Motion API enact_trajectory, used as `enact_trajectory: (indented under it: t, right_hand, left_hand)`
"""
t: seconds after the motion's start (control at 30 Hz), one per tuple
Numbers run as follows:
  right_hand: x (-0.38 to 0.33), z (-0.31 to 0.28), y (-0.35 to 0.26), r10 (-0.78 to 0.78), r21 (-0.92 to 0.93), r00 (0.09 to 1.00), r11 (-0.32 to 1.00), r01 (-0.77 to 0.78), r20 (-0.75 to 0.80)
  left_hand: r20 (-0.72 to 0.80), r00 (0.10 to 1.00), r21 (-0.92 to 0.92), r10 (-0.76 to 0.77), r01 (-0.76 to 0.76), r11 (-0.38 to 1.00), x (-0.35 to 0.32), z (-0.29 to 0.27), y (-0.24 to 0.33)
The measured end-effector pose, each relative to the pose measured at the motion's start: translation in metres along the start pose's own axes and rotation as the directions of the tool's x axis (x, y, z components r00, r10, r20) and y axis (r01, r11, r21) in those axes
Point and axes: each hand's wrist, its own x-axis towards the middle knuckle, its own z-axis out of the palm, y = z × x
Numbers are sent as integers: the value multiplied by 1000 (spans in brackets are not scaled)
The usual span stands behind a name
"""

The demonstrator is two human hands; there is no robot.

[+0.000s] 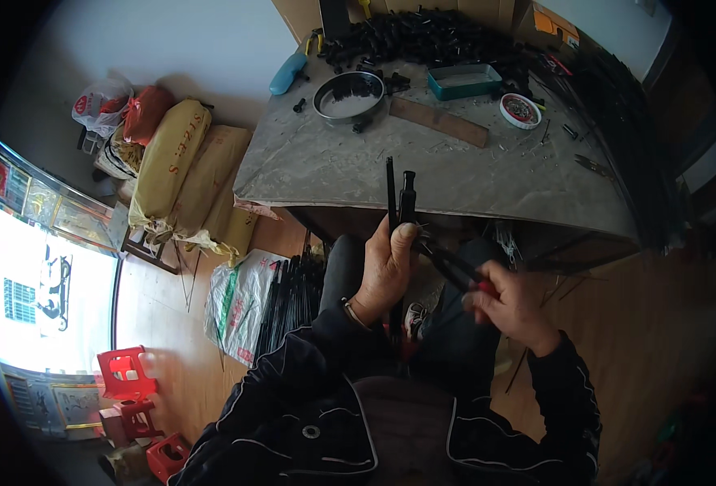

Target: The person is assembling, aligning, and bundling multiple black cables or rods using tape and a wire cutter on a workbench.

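Note:
My left hand (384, 266) is closed around a thin black rod (390, 190) and a thicker black tubular piece (407, 201), both pointing up in front of the table's near edge. My right hand (513, 306) grips pliers (447, 263) with dark arms and a bit of red at the handle. The pliers' jaws reach to the lower part of the black piece beside my left thumb; whether they bite on it I cannot tell. The lower ends of the rods are partly hidden by my left hand and sleeve.
On the grey table (317, 174) are a round metal bowl (349, 97), a teal tray (464, 82), a flat brown bar (439, 121), a small round tin (520, 111) and a heap of black parts (423, 36). Black rods (293, 296) lie by my left leg; red stools (127, 373) stand left.

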Motion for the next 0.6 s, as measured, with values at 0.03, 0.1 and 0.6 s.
enact_trajectory:
  t: [0.03,0.1,0.6]
  right_hand:
    - [-4,2,-2,291,439,882,782,-442,370]
    - [-10,-2,11,242,558,763,556,-615,599]
    - [-17,-9,-18,310,262,680,756,-600,664]
  left_hand:
    - [2,999,75,53,-53,996,0,0,-2]
    - [10,995,139,101,-101,985,-2,2,-4]
    - [73,991,98,111,-118,988,-9,-2,5]
